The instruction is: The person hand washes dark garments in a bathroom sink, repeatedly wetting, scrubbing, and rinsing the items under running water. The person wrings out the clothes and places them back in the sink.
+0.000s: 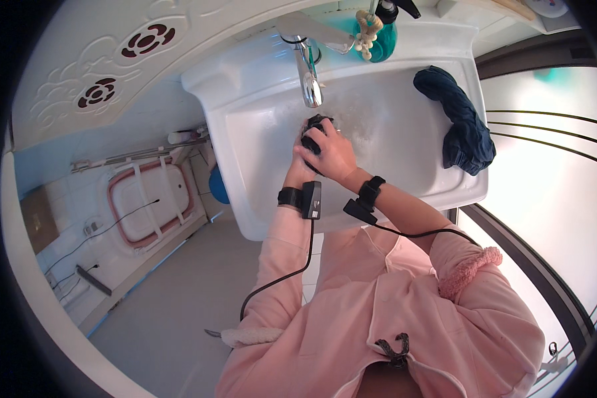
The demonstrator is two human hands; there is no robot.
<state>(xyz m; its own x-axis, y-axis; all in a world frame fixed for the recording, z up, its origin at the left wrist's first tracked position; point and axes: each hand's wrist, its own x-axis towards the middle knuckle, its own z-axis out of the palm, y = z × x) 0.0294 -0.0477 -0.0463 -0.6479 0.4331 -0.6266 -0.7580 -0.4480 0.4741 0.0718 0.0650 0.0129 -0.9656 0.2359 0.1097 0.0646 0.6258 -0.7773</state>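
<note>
Over the white washbasin (278, 219), a wet bundle of black fabric (312, 144) is pressed between my two hands, just below the chrome tap (312, 92). My right hand (337, 155) lies on top, its fingers curled over the bundle. Mostly covered by it, my left hand (300, 161) supports the fabric from beneath and the left side. Splashed water or froth shows in the basin beside them. A dark blue twisted cloth (460, 119) is draped along the basin's right rim.
A teal pump bottle (384, 42) stands behind the basin, right of the tap. Black cables run from the wrist straps (291, 197) along both pink sleeves. At left is a folded pink-rimmed tub (151, 204). A frosted glass door (552, 174) borders the right.
</note>
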